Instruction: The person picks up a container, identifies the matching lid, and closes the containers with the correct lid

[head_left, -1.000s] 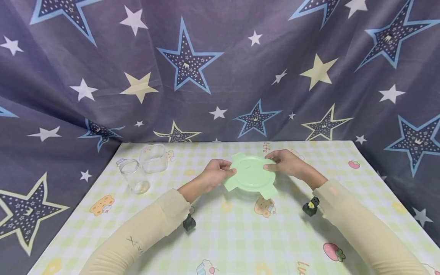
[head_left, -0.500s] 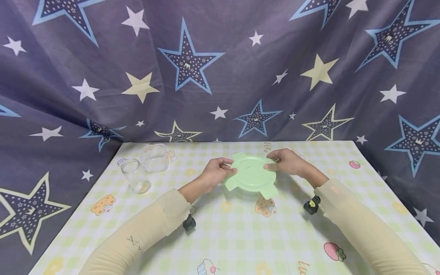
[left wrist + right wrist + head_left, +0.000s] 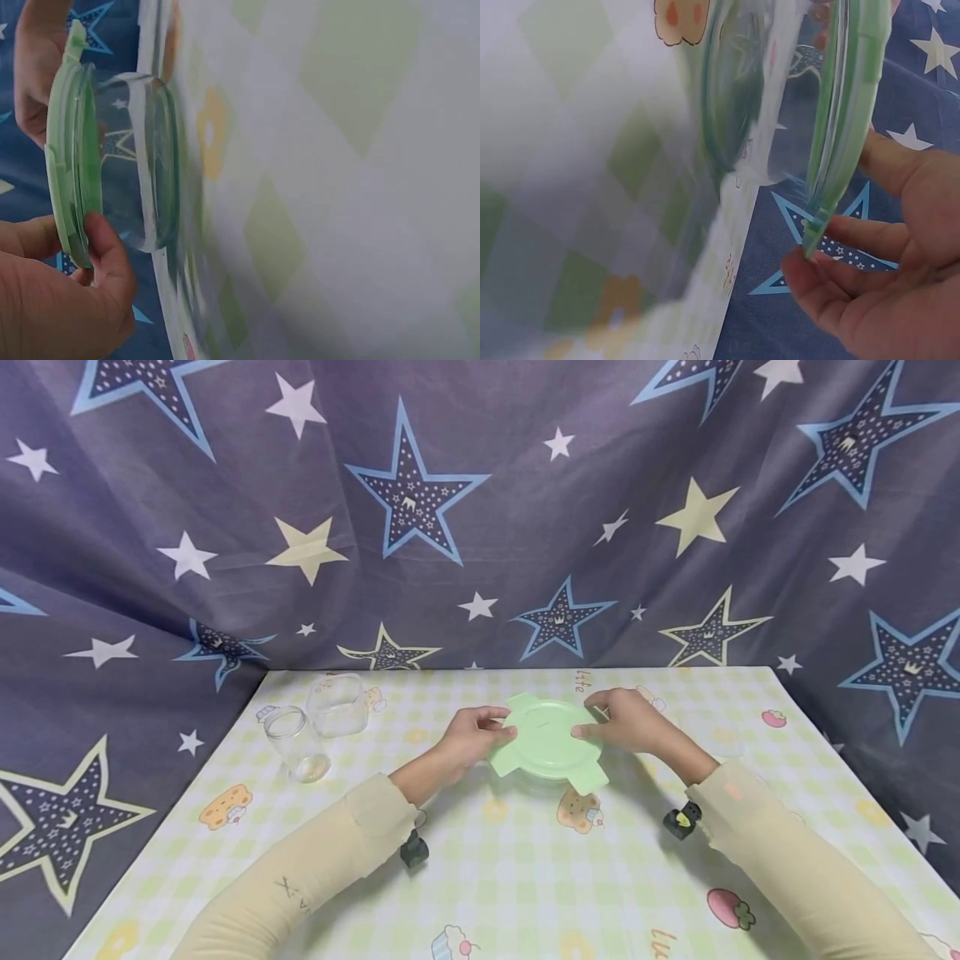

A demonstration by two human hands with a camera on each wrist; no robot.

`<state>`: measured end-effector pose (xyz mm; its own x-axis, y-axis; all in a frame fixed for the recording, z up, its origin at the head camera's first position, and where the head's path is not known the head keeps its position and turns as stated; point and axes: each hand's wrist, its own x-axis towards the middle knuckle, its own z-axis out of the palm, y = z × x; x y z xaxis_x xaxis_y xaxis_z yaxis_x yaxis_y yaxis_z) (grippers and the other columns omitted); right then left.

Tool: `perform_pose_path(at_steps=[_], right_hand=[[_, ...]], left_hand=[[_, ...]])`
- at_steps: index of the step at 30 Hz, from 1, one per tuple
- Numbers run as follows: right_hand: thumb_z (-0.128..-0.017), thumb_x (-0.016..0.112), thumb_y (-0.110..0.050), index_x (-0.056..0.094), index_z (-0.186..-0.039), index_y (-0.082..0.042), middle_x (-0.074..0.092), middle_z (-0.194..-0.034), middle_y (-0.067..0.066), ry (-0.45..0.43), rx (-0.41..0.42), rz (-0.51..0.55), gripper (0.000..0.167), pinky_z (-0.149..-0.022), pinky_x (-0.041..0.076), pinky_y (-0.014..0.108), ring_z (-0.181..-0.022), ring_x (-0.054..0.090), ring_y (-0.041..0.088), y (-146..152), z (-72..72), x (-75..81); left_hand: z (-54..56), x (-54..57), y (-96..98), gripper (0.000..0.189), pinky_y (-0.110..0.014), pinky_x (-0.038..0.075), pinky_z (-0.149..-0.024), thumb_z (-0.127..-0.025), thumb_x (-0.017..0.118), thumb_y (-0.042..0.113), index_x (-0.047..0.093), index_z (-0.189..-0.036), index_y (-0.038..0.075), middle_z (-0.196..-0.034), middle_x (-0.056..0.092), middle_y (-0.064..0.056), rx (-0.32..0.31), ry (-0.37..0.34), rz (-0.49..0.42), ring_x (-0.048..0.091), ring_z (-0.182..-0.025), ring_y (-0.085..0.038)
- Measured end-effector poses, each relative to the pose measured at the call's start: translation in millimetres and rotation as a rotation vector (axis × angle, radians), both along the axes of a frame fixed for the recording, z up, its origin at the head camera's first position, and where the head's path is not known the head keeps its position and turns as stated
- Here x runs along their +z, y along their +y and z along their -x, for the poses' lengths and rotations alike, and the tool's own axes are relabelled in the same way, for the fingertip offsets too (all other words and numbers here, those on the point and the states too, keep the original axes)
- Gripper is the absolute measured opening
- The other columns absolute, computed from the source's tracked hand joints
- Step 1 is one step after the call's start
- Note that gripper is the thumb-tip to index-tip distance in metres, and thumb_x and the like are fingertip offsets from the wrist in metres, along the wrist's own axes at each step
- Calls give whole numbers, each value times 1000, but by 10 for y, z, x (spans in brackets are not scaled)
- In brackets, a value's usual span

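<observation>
A round clear glass food container [image 3: 124,157] stands on the table with a pale green lid [image 3: 551,739] over its mouth. Flat tabs stick out from the lid's rim, two of them plainly visible at the front. My left hand [image 3: 470,739] pinches the lid's left edge, thumb on one side and fingers on the other, as the left wrist view [image 3: 71,292] shows. On the far right side, my right hand [image 3: 633,720] lays its thumb over the lid's top. Its fingertips [image 3: 817,281] curl at a tab on the rim.
To the left stand a tall clear jar [image 3: 296,747] without a lid and, behind it, a squarish clear container [image 3: 337,710]. A checked cloth with cartoon prints covers the table [image 3: 495,877]. A dark star-patterned curtain [image 3: 480,527] hangs close behind the table's back edge.
My right hand has shifted slightly, its thumb sliding a little inward over the lid and its wrist turning. My left hand, the lid and the container stay in place.
</observation>
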<state>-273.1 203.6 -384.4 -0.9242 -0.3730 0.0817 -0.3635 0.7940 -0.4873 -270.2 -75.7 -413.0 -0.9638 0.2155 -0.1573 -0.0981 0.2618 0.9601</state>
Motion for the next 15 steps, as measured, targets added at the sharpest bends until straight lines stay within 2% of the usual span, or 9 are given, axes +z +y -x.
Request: perform_pose_path(at_steps=[8,12,15], right_hand=[[-88,82,-36,67,-128,5,70,-121,21,54,-36,25,59,-89,54,55,-100,66,33,14,-19,-10],[-88,82,-37,68,-128,4,69,-123,22,62,-41,21,59,-94,53,57,-110,65,39,-3,-19,5],[-89,82,-34,66,-128,7,69,-124,23,56,-20,24,59,-94,54,56,-105,66,37,-12,-6,-2]], left_hand=[[-3,-20,18,42,-23,59,-72,-93,77,11,67,-134,10,-115,59,-10,23,-48,-82,59,-96,-18],[6,-18,19,42,-24,59,-74,-93,77,11,67,-134,9,-120,59,-10,33,-48,-96,61,-100,-18],[12,-19,23,42,-24,60,-76,-94,76,11,66,-135,8,-125,59,-11,35,-49,-102,62,-104,-20]])
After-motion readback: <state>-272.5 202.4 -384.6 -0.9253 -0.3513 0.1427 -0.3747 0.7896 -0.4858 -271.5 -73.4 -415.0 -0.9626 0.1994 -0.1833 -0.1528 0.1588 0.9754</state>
